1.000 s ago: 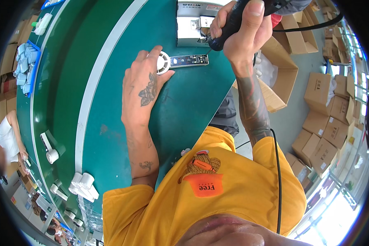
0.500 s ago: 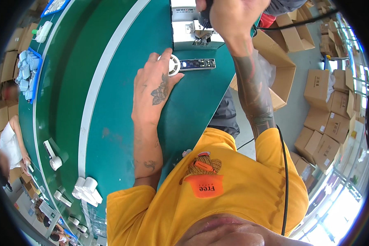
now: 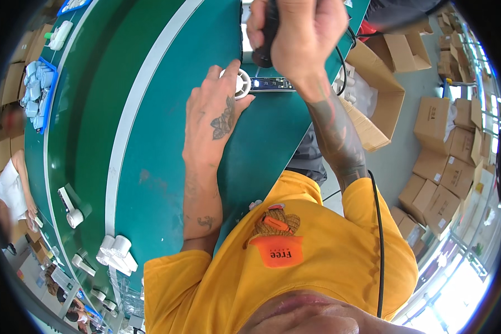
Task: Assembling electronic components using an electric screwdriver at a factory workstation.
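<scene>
Change since earlier frames: our right hand (image 3: pixel 303 39) has come in from the upper right and now stands directly above the workpiece; our left hand (image 3: pixel 217 119) has stayed pressed on the bench (image 3: pixel 167 139), and the far bench items have shifted along the view.

Left hand: we see it flat, palm down, fingers (image 3: pixel 231 83) spread and extended, their tips resting on a white round part (image 3: pixel 241 83). It grips nothing; we judge that it pins the part so the work does not slide under the tool.

Right hand: fingers curled fully closed around a black power screwdriver (image 3: pixel 266 39), held roughly upright with its tip pointing down just above the workpiece, a posture that we judge keeps the bit square to its target.

Workpiece: a dark narrow strip (image 3: pixel 273 84) with small lit points lies on the green bench, touching the white round part at its left end, directly under the tool and just beyond the left fingertips.

Cable: a black cable (image 3: pixel 379 239) runs down over our yellow shirt (image 3: pixel 328 261); where it ends we cannot tell.

Bench surroundings: a pale stripe (image 3: pixel 125 133) runs along the green surface; white cylindrical parts (image 3: pixel 117 253) stand near the lower left edge, and a blue tray (image 3: pixel 39 92) of pale parts lies well apart at the far side.

Floor: open and closed cardboard boxes (image 3: pixel 445 161) are stacked to our right.

Other person: a white sleeve (image 3: pixel 11 189) shows at the far left edge.
</scene>
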Motion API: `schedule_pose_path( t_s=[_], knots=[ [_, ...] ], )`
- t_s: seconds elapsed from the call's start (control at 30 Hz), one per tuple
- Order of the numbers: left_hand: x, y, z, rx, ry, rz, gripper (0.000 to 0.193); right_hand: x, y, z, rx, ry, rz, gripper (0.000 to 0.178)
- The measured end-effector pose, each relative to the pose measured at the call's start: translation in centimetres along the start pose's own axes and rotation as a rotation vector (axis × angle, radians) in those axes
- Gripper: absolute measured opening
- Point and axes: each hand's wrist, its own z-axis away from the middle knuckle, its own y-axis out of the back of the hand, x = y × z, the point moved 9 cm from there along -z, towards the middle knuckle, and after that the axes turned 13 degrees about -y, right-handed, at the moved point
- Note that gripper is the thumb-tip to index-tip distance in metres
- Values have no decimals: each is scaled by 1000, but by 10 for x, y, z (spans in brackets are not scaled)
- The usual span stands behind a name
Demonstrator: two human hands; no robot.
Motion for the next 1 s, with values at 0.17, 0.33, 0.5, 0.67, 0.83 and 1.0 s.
schedule_pose_path(
  t_s=[0.17,0.33,0.5,0.67,0.83,1.0],
  knots=[
    [-6,-5,3,-10,37,5,60,16,-5,-3,-19,-77,23,28],
    [-4,-5,1,-70,84,-5,60,22,-2,-4,14,-114,36,31],
    [0,-2,0,-20,-18,-20,57,23,1,-4,42,-128,43,30],
    [-5,-3,0,-63,81,-3,61,21,1,-5,20,-100,14,29],
    [1,0,1,14,-45,0,57,22,0,-4,13,-92,46,30],
    [4,2,0,23,-59,-21,57,23,7,-2,22,-76,-16,30]
  ],
)
